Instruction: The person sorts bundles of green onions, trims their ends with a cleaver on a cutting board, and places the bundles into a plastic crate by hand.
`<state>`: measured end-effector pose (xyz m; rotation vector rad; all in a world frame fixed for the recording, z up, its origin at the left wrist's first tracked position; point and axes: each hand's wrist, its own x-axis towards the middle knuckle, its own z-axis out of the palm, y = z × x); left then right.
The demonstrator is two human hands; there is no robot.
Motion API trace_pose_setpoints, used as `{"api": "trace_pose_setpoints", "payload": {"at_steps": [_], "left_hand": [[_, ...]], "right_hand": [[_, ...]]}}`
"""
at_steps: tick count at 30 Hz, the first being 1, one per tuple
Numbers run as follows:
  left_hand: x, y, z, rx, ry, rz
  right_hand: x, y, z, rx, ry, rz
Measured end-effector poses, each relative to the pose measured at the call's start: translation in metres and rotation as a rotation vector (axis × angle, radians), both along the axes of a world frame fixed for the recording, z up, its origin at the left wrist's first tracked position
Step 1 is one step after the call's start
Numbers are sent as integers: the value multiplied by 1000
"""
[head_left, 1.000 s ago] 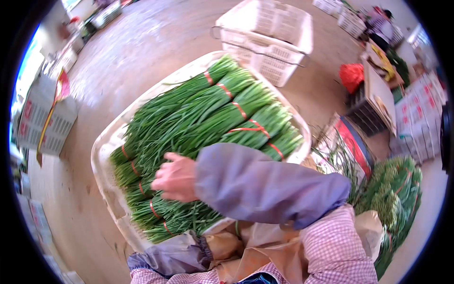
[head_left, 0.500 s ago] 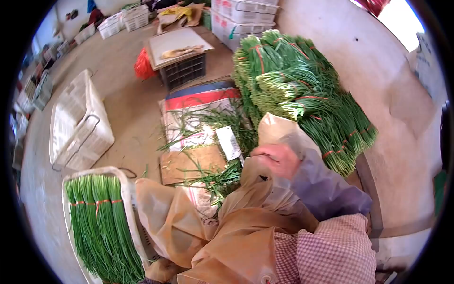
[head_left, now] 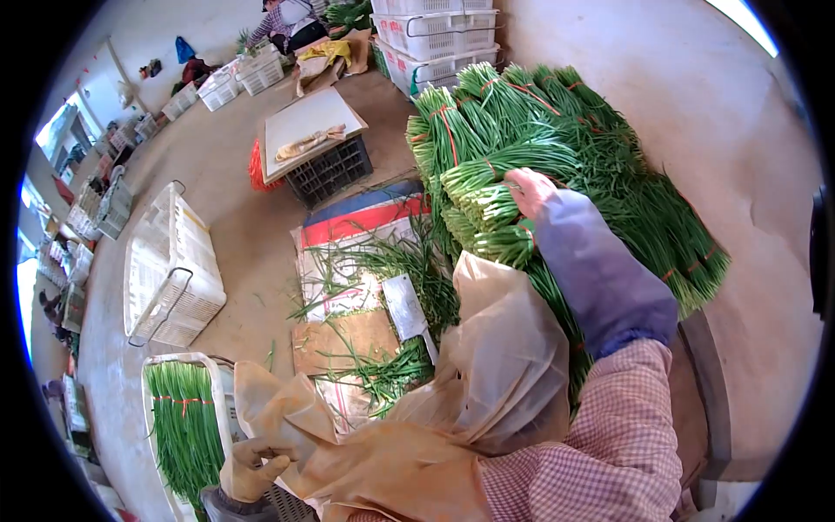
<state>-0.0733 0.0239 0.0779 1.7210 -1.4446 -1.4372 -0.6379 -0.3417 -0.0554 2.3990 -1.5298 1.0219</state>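
Observation:
My bare right hand (head_left: 532, 193) reaches to the stacked green stalks, its fingers curled over the pale ends of a bundle of garlic chives (head_left: 487, 204). Around it lies a big pile of garlic chives (head_left: 600, 157) tied with red bands. Low on the left, my gloved left hand (head_left: 250, 468) is closed, fingers curled toward the thumb beside my tan apron (head_left: 391, 452). What it pinches, if anything, cannot be made out. Next to it stands a white crate (head_left: 219, 383) of banded garlic chives (head_left: 184, 426). A cleaver (head_left: 404, 306) lies among loose green trimmings before me.
A wooden board (head_left: 348, 342) lies on sacking in front of me. Beyond stands a black crate (head_left: 330, 174) topped with a pale board. To the left is a white basket (head_left: 178, 270); stacked white crates (head_left: 439, 35) stand behind the pile. A person (head_left: 291, 22) sits far back.
My right hand has moved from above my lap out to the pile and onto a bundle there. My gloved left hand has come into clearer view beside the filled crate. The view has shifted.

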Motion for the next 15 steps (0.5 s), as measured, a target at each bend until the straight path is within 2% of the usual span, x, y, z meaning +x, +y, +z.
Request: {"api": "trace_pose_setpoints", "payload": {"at_steps": [2,4,5,8,12,15], "left_hand": [[-22,-17,-1,65,-94,-3],[-43,-33,-10,130,-69,-39],[-52,-40,-16,164,-57,-63],[-65,-62,-32,261,-13,-124],[-73,-83,-64,314,8,-183],[-87,-97,-83,305,-27,-284]], "right_hand": [[14,-40,13,198,70,-92],[11,-85,-3,130,204,-54],[9,-104,-2,251,344,-50],[11,-134,-3,467,497,-30],[13,-149,4,650,554,-4],[10,-149,7,684,538,19]]}}
